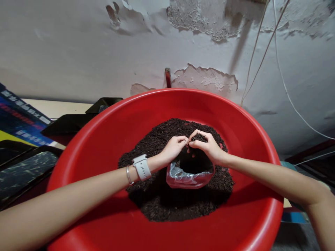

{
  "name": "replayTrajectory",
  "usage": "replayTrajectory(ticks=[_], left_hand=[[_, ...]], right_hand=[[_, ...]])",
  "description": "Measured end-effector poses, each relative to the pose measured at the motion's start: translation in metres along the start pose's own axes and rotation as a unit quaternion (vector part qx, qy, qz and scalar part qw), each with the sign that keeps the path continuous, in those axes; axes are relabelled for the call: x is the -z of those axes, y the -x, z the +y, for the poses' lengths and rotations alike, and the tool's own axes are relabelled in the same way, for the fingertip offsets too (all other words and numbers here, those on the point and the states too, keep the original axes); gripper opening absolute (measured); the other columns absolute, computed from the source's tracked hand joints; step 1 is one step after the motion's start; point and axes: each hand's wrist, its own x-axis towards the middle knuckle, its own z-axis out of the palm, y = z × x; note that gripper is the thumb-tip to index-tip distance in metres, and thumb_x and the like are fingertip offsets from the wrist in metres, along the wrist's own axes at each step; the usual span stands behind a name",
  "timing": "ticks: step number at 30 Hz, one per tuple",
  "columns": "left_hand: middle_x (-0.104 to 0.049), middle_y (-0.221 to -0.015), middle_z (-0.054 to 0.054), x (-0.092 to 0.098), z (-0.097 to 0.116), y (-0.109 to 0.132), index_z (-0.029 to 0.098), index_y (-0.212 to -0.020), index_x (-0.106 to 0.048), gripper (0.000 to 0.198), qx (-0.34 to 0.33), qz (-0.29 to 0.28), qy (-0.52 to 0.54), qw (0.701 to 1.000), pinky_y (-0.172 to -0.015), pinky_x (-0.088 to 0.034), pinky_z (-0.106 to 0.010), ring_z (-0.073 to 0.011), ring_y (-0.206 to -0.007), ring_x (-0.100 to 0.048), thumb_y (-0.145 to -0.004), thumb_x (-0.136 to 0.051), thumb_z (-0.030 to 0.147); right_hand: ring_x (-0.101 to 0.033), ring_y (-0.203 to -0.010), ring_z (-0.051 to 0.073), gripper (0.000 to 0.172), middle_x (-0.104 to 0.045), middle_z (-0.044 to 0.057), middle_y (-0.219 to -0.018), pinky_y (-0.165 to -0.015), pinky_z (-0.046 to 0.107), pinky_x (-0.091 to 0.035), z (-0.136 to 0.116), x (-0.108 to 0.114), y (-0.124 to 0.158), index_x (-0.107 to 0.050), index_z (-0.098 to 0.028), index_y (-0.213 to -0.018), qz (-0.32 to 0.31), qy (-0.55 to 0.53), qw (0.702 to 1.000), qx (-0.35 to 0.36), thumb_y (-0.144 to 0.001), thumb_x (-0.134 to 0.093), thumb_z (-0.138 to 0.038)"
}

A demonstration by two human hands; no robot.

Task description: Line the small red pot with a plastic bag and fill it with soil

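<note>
A heap of dark, dry shreds that look like loose tea leaves (159, 139) lies in a large red basin (99, 157). On the heap a clear plastic bag (190, 181) stands with its mouth open toward me, dark inside. My left hand (173, 150), with a pale watch on the wrist, is closed in a pinch at the bag's far side; what it pinches is too small to tell. My right hand (213, 148) is curled around some dark leaves just over the bag, its fingertips meeting those of the left. The hands hide the bag's far rim.
Black trays (28, 167) stand left of the basin, beside a blue and yellow printed package (23, 118). Behind is a wall (78, 45) with peeling plaster. Thin cords (281, 66) hang down at the right.
</note>
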Motion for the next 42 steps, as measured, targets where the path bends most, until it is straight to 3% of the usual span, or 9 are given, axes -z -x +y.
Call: replayTrajectory(ticks=[14, 20, 23, 27, 32, 39, 42], left_hand=[[-0.061, -0.065, -0.002, 0.000, 0.004, 0.001, 0.017, -0.060, -0.056, 0.028, -0.002, 0.007, -0.020, 1.000, -0.063, -0.040, -0.026, -0.0168, -0.067, -0.053, -0.069, -0.047, 0.042], [-0.059, -0.059, -0.001, -0.001, 0.003, 0.002, 0.016, -0.060, -0.056, 0.027, -0.002, 0.001, -0.004, 1.000, -0.058, -0.040, -0.025, -0.0151, -0.060, -0.052, -0.072, -0.047, 0.039], [-0.058, -0.057, 0.000, -0.001, 0.000, 0.001, 0.016, -0.060, -0.055, 0.026, 0.002, 0.015, -0.003, 1.000, -0.057, -0.040, -0.025, -0.0152, -0.059, -0.052, -0.071, -0.047, 0.039], [-0.059, -0.062, -0.001, 0.000, -0.002, -0.002, 0.015, -0.060, -0.056, 0.024, -0.005, 0.027, -0.017, 0.999, -0.063, -0.042, -0.027, -0.0164, -0.066, -0.053, -0.067, -0.048, 0.036], [-0.064, -0.069, -0.003, -0.001, 0.000, -0.001, 0.015, -0.063, -0.061, 0.025, -0.003, 0.028, -0.002, 1.000, -0.067, -0.043, -0.027, -0.0182, -0.074, -0.056, -0.068, -0.052, 0.038], [-0.067, -0.076, -0.004, 0.000, -0.003, -0.003, 0.017, -0.067, -0.064, 0.026, -0.003, 0.026, -0.009, 1.000, -0.073, -0.044, -0.028, -0.0197, -0.080, -0.059, -0.070, -0.054, 0.040], [-0.067, -0.076, -0.004, 0.001, -0.002, -0.004, 0.016, -0.067, -0.064, 0.027, -0.001, 0.010, -0.029, 1.000, -0.073, -0.043, -0.029, -0.0199, -0.079, -0.058, -0.068, -0.053, 0.041]], right_hand=[[-0.049, -0.057, 0.010, 0.018, -0.054, -0.002, -0.060, -0.055, 0.024, -0.046, -0.007, 0.002, 0.000, -0.053, -0.016, -0.063, 0.000, 0.007, 1.000, 0.011, -0.065, -0.064, -0.031], [-0.051, -0.057, 0.011, 0.020, -0.055, -0.002, -0.060, -0.054, 0.025, -0.046, -0.009, 0.005, 0.000, -0.053, -0.016, -0.068, -0.037, 0.027, 0.999, 0.016, -0.067, -0.065, -0.032], [-0.052, -0.060, 0.010, 0.016, -0.057, -0.003, -0.063, -0.061, 0.025, -0.045, -0.011, 0.007, 0.000, -0.054, -0.016, -0.070, -0.078, 0.097, 0.992, 0.026, -0.071, -0.064, -0.029], [-0.052, -0.066, 0.010, 0.012, -0.059, -0.003, -0.068, -0.068, 0.023, -0.041, -0.015, 0.009, 0.002, -0.060, -0.015, -0.074, -0.145, 0.240, 0.958, 0.066, -0.078, -0.060, -0.026], [-0.046, -0.058, 0.008, 0.018, -0.058, -0.002, -0.063, -0.061, 0.021, -0.035, -0.019, 0.008, 0.004, -0.063, -0.014, -0.073, -0.188, 0.386, 0.891, 0.143, -0.083, -0.054, -0.026], [-0.055, -0.069, 0.012, 0.010, -0.064, 0.003, -0.079, -0.065, 0.023, -0.037, -0.020, 0.011, 0.004, -0.066, -0.017, -0.084, -0.249, 0.491, 0.826, 0.124, -0.079, -0.061, -0.024], [-0.056, -0.070, 0.012, 0.019, -0.065, 0.003, -0.081, -0.064, 0.024, -0.038, -0.027, 0.014, 0.004, -0.066, -0.016, -0.085, -0.261, 0.485, 0.826, 0.120, -0.079, -0.062, -0.034]])
